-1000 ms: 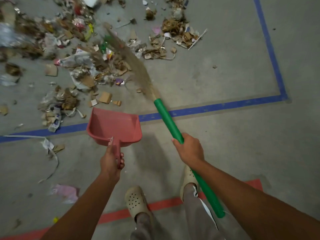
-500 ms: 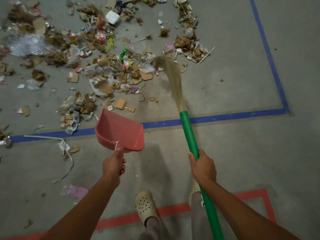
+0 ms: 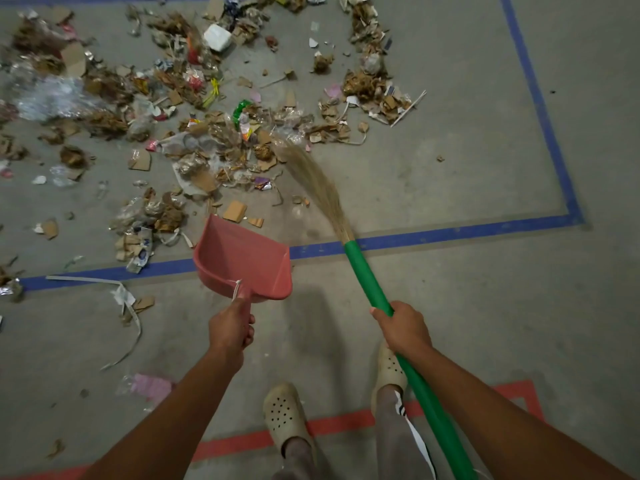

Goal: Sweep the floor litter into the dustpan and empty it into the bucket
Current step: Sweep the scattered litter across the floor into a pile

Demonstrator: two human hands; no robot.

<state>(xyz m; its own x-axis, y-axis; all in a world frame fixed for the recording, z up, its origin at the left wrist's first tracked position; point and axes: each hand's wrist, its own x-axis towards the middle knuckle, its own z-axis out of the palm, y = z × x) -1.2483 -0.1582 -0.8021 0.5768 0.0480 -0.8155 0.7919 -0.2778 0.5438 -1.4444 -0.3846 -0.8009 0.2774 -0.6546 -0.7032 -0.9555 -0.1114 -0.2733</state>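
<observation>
Left hand (image 3: 231, 327) grips the handle of the pink plastic dustpan (image 3: 242, 259), held over the blue floor tape line (image 3: 450, 233), mouth toward the litter. Right hand (image 3: 403, 329) grasps the green-handled straw broom (image 3: 367, 275); its bristles touch the scattered cardboard, paper and plastic litter (image 3: 207, 140) on the grey concrete floor (image 3: 450, 323).

We read no legible text, label, brand or number; only the crumpled white wrapper (image 3: 140, 252) on the grey concrete floor (image 3: 450, 168) bears blue print, which is too blurred to read.
</observation>
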